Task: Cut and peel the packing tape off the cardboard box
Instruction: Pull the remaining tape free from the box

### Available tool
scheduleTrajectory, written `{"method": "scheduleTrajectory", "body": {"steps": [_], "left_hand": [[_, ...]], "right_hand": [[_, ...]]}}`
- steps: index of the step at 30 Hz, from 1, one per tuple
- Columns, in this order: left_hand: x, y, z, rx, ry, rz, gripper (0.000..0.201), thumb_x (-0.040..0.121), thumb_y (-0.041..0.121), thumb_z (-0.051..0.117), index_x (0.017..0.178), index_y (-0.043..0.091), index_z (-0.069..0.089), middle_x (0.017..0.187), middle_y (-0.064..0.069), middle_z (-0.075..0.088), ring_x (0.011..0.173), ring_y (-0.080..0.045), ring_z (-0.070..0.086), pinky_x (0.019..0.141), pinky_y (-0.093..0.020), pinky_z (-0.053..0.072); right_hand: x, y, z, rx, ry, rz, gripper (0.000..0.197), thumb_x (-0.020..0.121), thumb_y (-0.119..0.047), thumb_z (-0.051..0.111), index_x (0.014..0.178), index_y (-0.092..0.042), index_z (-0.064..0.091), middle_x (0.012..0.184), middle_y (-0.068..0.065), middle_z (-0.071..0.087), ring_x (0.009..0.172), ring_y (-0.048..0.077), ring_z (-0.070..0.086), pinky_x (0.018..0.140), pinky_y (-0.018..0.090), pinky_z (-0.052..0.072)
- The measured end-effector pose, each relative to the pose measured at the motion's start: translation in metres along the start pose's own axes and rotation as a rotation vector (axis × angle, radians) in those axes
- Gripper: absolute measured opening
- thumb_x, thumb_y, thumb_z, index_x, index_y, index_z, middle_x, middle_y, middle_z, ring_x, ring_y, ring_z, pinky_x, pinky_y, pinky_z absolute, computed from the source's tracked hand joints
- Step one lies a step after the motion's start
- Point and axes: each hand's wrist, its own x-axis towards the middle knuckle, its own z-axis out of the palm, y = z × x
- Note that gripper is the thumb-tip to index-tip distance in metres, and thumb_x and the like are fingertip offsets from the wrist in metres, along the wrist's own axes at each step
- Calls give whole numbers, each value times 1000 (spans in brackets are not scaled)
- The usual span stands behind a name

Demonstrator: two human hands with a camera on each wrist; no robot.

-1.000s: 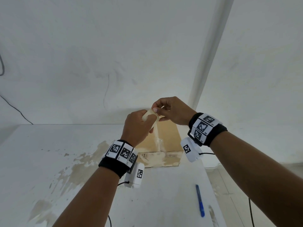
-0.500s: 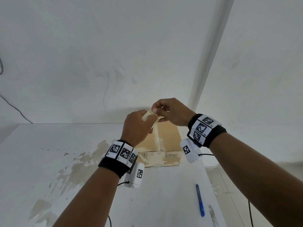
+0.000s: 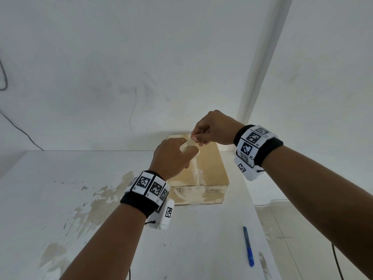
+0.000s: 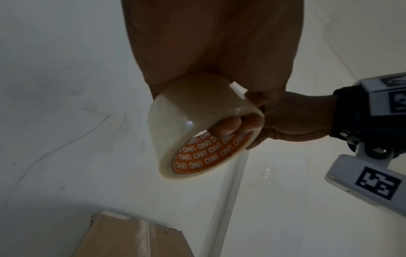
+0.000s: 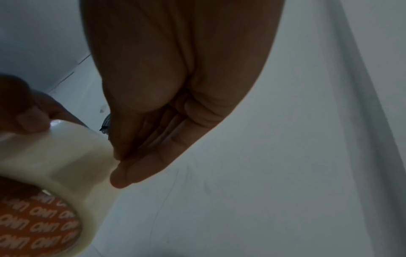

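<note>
My left hand [image 3: 177,154] holds a roll of clear packing tape [image 3: 186,146] above the cardboard box [image 3: 212,168], with fingers [image 4: 228,127] hooked through its orange core. The roll [image 4: 197,111] shows well in the left wrist view. My right hand [image 3: 196,138] pinches at the tape on the roll's outer face, thumb and fingertips [image 5: 123,173] pressed against the roll [image 5: 54,156]. The box lies on the white table [image 3: 60,178] with a strip of clear tape [image 3: 196,172] along its top seam. The box's back edge [image 4: 123,238] is below the roll.
A blue pen-shaped cutter [image 3: 247,245] lies on the table near its right edge, in front of the box. The tabletop has worn brown patches [image 3: 101,199] at the left. White walls stand close behind and to the right. The floor [image 3: 302,229] drops off beyond the table's right edge.
My right wrist has lifted a little while its fingertips stay on the roll. The left hand and the box are where they were.
</note>
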Motion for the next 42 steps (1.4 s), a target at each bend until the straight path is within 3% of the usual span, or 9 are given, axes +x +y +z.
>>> {"method": "scheduleTrajectory", "body": {"steps": [4,8,17,20,25,29,32,37,42], "left_hand": [[2,0,-2,11,-17,31,37,76,40,49,60,8,61,50,0,68,44,-10,55,68,-37,57],[3,1,-3,14,-13,40,39,77,40,49,61,7,64,49,1,66,40,-5,51,65,-33,54],[1,-2,-11,-169,19,21,32,89,26,54,63,11,64,46,2,62,43,-17,57,55,-34,53],[0,-4,-16,-222,27,-6,32,91,22,54,66,6,65,48,1,61,45,-18,55,51,-30,50],[-3,1,-19,-304,20,14,30,89,23,48,62,15,60,49,1,59,42,-16,51,47,-25,44],[-4,4,-19,-351,23,1,31,85,28,46,64,11,59,48,-1,58,41,-16,49,47,-24,42],[-5,4,-18,-372,28,-5,32,86,30,45,65,11,59,47,0,57,40,-15,49,47,-24,43],[-4,0,-16,-415,70,-35,39,93,19,47,55,21,56,46,-1,55,41,-16,47,49,-25,44],[-3,-7,-20,-416,137,-86,54,94,15,46,40,24,47,41,3,50,40,-13,43,49,-23,42]], "right_hand": [[2,-9,-6,-166,-2,-69,5,85,-17,73,82,-15,78,64,-5,74,58,6,68,63,19,54],[6,-11,-4,-227,55,-85,4,74,-17,76,72,-20,75,59,-10,69,54,2,61,60,21,52],[-1,-3,12,37,200,-148,9,70,-9,77,69,-13,69,62,-2,67,55,5,56,60,23,51],[-3,1,16,128,230,-136,5,77,-8,74,76,-13,72,68,-4,71,61,12,66,66,26,57],[-4,5,16,285,202,-45,6,88,-14,72,92,-10,72,85,3,77,78,26,76,85,44,62],[-6,2,12,391,162,3,18,89,-20,75,103,-10,73,99,6,76,84,25,77,86,39,62],[-7,0,11,334,133,-22,20,90,-25,75,105,-13,76,94,0,77,77,13,75,79,30,63],[-9,-2,14,241,178,-102,16,96,-25,67,95,-10,72,93,3,76,85,17,75,78,35,64],[-13,-12,13,474,211,-109,16,101,-20,58,101,-5,62,96,6,76,94,16,75,81,33,62]]}}
